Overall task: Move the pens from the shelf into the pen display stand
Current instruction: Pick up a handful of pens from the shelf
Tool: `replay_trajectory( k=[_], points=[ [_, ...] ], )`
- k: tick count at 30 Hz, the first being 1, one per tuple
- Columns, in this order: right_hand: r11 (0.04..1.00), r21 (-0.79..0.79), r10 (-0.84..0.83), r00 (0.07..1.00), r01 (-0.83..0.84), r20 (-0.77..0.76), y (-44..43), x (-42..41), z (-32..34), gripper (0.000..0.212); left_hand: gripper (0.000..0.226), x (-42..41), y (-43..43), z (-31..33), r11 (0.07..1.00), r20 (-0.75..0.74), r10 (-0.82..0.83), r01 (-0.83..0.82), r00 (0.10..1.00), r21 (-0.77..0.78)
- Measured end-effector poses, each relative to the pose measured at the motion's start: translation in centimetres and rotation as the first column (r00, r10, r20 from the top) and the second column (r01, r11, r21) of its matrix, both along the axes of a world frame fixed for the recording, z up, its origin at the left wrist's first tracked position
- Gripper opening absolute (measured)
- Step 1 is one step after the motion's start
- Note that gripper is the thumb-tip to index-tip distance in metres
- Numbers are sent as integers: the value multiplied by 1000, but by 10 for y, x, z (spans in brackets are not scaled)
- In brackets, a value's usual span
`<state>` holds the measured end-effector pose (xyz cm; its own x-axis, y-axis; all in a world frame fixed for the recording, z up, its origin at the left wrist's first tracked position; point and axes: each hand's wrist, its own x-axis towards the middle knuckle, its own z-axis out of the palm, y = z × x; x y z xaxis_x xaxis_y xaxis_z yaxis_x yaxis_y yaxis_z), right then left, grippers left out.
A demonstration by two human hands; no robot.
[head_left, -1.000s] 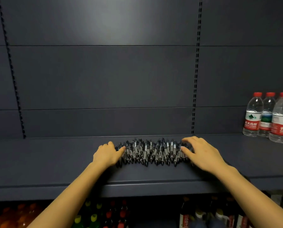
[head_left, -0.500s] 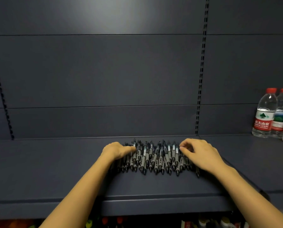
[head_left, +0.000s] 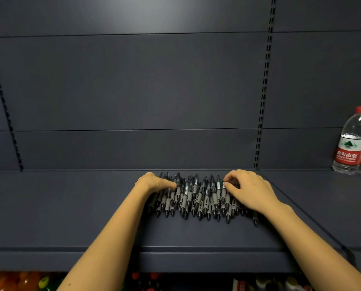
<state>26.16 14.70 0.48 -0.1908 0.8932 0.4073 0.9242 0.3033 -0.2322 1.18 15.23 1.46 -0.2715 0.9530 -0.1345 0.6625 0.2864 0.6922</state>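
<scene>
Several dark pens (head_left: 196,198) with grey grips lie side by side in a heap on the dark shelf (head_left: 70,206), tips toward the front edge. My left hand (head_left: 154,182) holds the heap's left end, its thumb lying across the top of the pens and its fingers curled behind them. At the right end, my right hand (head_left: 248,190) curls over the pens with its fingertips dug in among them. One pen (head_left: 255,219) sticks out below my right wrist. No pen display stand is in view.
Water bottles (head_left: 351,143) with red caps stand at the far right of the same shelf. The shelf's back panel rises close behind the pens. Below the front edge, coloured drink bottles (head_left: 18,281) fill a lower shelf.
Both hands have drawn inward, pushing the pens from a wide row into a narrower, thicker heap. The view has shifted left, so fewer water bottles show.
</scene>
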Motion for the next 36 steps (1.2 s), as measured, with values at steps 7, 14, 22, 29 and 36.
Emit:
replay_trajectory(
  k=[7,14,22,29,36],
  points=[
    [1000,8,6,994,-7,111,0,-3,5,28,101,2,-8,4,1000,121,27,-27,992,-1],
    [1000,17,9,990,-11,140,1,-4,8,26,89,4,-17,6,999,193,50,-51,980,-3],
    [1000,17,20,990,-23,143,0,-7,9,25,51,8,-19,3,992,264,55,-83,963,99],
    [999,31,30,987,-35,158,-1,-8,11,26,28,3,-18,8,981,305,45,-99,951,166],
    [998,42,31,985,-39,171,-5,-10,17,27,17,-7,-15,6,955,444,-124,-16,887,298]
  ],
)
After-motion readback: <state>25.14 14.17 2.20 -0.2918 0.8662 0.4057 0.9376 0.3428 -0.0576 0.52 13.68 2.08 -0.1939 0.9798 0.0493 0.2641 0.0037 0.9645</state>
